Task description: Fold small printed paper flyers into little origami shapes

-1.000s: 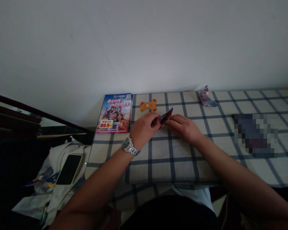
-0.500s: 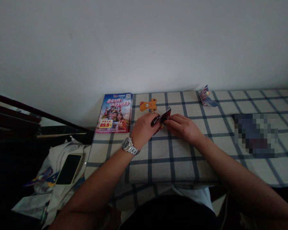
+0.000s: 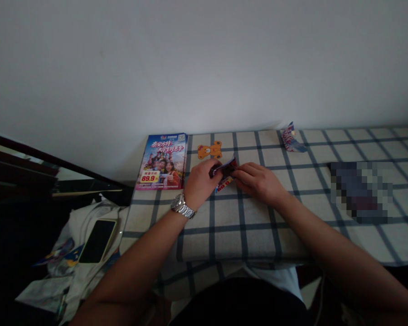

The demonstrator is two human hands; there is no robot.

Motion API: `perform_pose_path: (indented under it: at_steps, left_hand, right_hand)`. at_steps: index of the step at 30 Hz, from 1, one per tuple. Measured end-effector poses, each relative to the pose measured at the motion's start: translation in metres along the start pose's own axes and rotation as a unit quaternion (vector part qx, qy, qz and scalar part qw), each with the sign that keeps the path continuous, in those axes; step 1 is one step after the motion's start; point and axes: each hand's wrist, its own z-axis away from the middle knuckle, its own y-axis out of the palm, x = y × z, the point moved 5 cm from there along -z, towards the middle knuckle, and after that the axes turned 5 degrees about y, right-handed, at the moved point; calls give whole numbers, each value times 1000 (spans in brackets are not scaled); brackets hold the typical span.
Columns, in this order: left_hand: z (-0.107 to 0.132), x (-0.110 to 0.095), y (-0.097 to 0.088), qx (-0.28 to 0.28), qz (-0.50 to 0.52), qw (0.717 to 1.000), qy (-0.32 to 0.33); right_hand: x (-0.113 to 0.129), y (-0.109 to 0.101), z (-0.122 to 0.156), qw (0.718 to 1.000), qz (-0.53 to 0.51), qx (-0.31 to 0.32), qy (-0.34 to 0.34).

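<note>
A small folded paper flyer (image 3: 228,169) is held between my two hands above the checked tablecloth. My left hand (image 3: 203,181), with a metal watch at the wrist, grips its left side. The fingers of my right hand (image 3: 258,182) pinch its right end. Part of the printed face, with yellow and red price lettering, shows below the fold; my fingers hide much of the rest. Left of my left hand lies a stack of flyers (image 3: 163,160) with a castle picture and the price 89.9. A bear-shaped picture (image 3: 210,150) lies just beyond my left hand.
A folded flyer (image 3: 291,139) stands near the wall at the back right. A dark, pixelated item (image 3: 355,190) lies on the checked cloth (image 3: 299,222) at the right. Lower left, a phone (image 3: 97,241) rests on white bags or cloth (image 3: 47,292).
The held flyer has been turned and lowered slightly, and more of its printed face with the price now shows below the fold. Both hands keep hold of it.
</note>
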Motion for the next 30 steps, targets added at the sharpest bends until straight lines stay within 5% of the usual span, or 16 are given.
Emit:
perform_pose_path:
  at_steps: [30]
  left_hand:
    - [-1,9,8,32,130,991,-20]
  right_hand:
    - [-2,1,3,999,-52,-2,16]
